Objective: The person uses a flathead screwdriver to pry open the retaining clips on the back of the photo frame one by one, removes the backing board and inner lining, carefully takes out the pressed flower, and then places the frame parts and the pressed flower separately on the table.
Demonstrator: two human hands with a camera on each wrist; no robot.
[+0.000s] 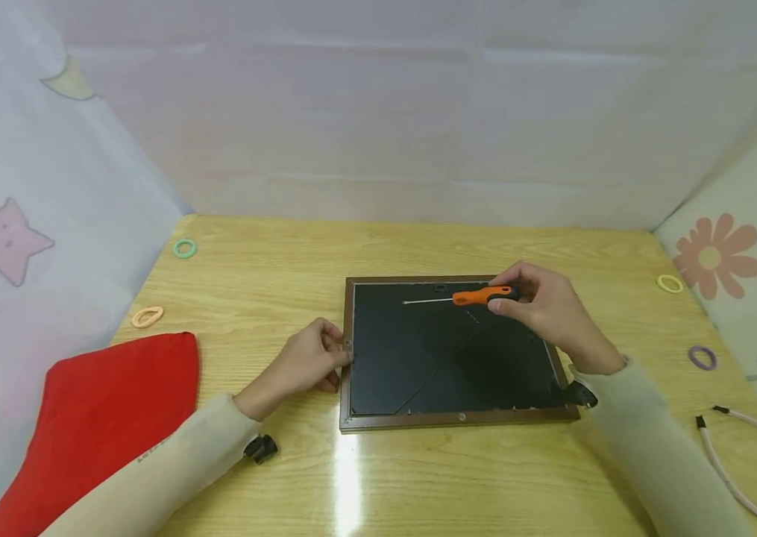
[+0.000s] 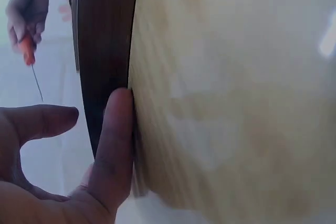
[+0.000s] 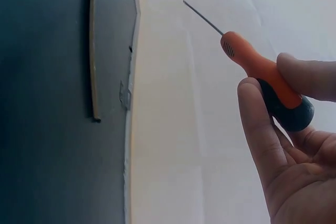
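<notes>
Face-down mid-table, the picture frame (image 1: 448,350) looks light, stiff, probably fragile, best steadied by its wooden edge, where the left hand (image 1: 307,363) presses relaxed fingers; the right hand (image 1: 549,309) pinches the slim screwdriver (image 1: 479,297).

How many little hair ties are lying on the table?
4. A green hair tie far left, a peach hair tie near the red cloth, a yellow hair tie far right, a purple hair tie below it.
</notes>
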